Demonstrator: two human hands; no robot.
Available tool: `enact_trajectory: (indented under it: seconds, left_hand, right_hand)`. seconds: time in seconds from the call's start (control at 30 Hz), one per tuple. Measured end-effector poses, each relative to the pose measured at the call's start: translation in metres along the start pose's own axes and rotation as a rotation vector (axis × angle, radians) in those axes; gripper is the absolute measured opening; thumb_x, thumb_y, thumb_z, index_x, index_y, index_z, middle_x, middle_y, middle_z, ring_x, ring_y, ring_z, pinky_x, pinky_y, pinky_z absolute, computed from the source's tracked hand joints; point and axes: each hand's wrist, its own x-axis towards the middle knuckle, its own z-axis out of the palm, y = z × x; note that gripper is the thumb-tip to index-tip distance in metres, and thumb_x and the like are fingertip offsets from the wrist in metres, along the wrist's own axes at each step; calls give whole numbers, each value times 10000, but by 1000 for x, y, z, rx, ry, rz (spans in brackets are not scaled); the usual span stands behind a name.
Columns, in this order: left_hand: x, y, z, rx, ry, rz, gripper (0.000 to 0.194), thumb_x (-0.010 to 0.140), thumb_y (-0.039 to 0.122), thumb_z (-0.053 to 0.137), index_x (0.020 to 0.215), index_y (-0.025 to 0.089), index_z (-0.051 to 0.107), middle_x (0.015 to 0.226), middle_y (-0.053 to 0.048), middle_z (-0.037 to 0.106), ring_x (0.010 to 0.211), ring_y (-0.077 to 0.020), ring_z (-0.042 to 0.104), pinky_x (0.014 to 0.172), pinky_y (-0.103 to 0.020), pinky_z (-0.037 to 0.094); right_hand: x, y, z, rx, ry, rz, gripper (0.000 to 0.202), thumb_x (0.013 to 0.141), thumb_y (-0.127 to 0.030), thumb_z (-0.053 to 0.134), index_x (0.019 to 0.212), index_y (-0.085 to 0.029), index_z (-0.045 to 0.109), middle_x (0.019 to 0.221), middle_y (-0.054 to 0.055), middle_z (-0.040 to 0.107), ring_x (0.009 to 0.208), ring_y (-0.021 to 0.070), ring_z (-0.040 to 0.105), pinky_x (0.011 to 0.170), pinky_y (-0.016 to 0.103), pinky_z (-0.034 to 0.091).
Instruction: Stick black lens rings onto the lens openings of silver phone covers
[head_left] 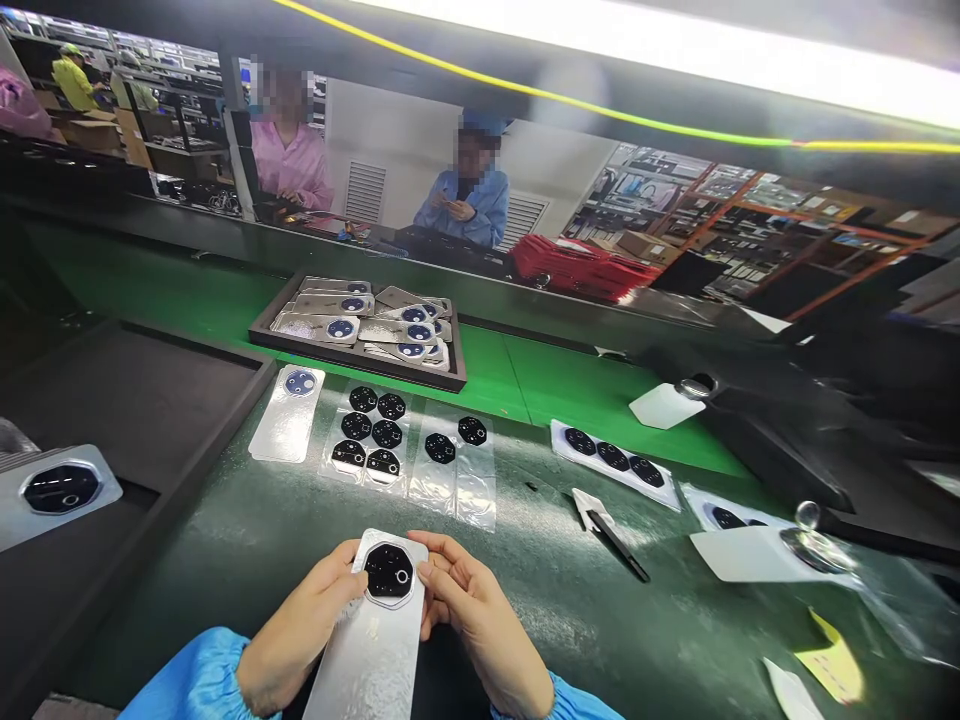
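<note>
Between my two hands is a silver phone back cover (367, 655) with a black round camera lens cover (388, 572) set in its octagonal ring. My left hand (307, 620) is closed on the left edge, its thumb at the lens cover's side. My right hand (469, 605) pinches the upper right edge between thumb and fingers. Beyond them lie clear sheets, one with several black lens covers (367, 432) and one with two lens covers (440, 448). Another back cover (285, 420) lies flat left of the sheets, its camera area bluish.
A dark tray (360, 357) of stacked back covers stands at the back. At left, a larger tray (150, 390) has a back cover (56, 495) with a lens cover on it. Tweezers (619, 547), a strip of lens covers (613, 460) and yellow paper (831, 660) lie at right. Two people sit beyond.
</note>
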Motion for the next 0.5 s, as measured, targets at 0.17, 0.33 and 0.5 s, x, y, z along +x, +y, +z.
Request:
enact_trajectory:
  seconds: [0.17,0.33,0.5]
  left_hand:
    - [1,-7,-2,118,41,141,345,918,462,523,1141,204,570,1061,-32,619,903,-189,554,804,-298,410]
    - [-3,-6,0,258,35,203,311,961,490,442,1091,224,535,1020,-19,583,935,-197,537,842,-310,416]
    - [1,-6,3,309,110,274,333,953,525,450,858,207,489,795,37,468,754,-140,436,694,-256,382]
  right_hand:
    - [0,-3,2,-99,-26,-26,519,728,-585,757,990,-158,619,748,1,603,629,122,562,509,225,478]
    - [-3,-5,5,-144,-9,-103,410,773,-551,731,833,-155,640,722,-8,572,632,98,469,588,222,402]
    - [-5,-5,13,-167,38,-131,432,757,-563,729,705,-159,582,638,-37,469,623,99,382,585,224,331]
